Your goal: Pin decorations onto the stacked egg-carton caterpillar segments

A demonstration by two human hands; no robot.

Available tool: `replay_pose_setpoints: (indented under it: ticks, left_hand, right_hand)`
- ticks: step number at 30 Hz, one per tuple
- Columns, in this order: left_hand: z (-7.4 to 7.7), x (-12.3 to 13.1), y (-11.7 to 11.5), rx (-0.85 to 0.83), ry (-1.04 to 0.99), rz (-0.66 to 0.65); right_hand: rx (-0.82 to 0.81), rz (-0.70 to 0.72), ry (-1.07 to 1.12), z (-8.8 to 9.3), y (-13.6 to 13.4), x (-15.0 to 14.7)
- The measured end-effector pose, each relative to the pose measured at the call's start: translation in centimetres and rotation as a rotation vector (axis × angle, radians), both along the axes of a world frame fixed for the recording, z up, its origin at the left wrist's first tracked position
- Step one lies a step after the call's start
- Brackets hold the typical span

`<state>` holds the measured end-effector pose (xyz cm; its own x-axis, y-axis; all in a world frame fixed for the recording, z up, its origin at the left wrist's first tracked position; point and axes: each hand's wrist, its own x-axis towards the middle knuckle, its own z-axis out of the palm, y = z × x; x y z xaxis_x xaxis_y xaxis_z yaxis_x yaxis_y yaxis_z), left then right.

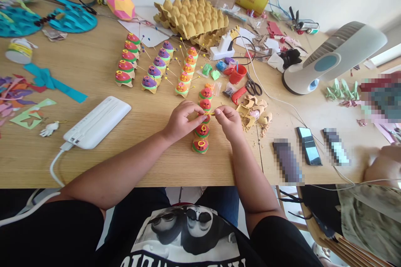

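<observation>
A row of small egg-carton figures with red and green tops [202,131] runs toward me on the wooden table [94,71]. My left hand [181,119] is closed around the middle figure of that row. My right hand [229,121] pinches a thin yellow pin or stick [211,113] whose tip meets the same figure. Both hands hide part of that figure. Three finished rows stand farther back: red-topped [125,61], purple-topped [156,68] and orange-topped [186,71], with pins stuck in them.
A white power bank [97,122] with its cable lies to the left. Egg cartons [191,19], scissors [252,85], a red cup [237,74], cardboard scraps [254,112], a desk fan [332,56] and phones [308,146] lie behind and right. Another person sits at right [376,200].
</observation>
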<state>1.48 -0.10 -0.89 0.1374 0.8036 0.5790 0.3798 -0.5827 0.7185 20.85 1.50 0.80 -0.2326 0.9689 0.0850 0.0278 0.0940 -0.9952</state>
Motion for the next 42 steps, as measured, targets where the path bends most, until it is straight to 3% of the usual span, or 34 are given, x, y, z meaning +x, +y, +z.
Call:
replay_pose_setpoints:
  ticks: [11, 19, 25, 31, 42]
  left_hand:
    - [0.0, 0.0, 0.1, 0.009, 0.003, 0.019]
    - [-0.3, -0.2, 0.0, -0.164, -0.147, 0.049]
    - [-1.1, 0.0, 0.2, -0.273, -0.257, -0.026]
    - [-1.3, 0.1, 0.2, -0.330, -0.281, -0.123]
    - [-1.0, 0.1, -0.3, -0.370, -0.284, -0.124]
  right_hand:
    - [-0.016, 0.022, 0.025, 0.0, 0.1, 0.0]
    - [-0.039, -0.087, 0.098, -0.9, 1.0, 0.4]
    - [-0.033, -0.149, 0.207, -2.0, 1.9, 0.6]
    - [-0.076, -0.125, 0.252, -1.5, 1.5, 0.5]
    - [-0.092, -0.124, 0.290, -1.4, 1.4, 0.5]
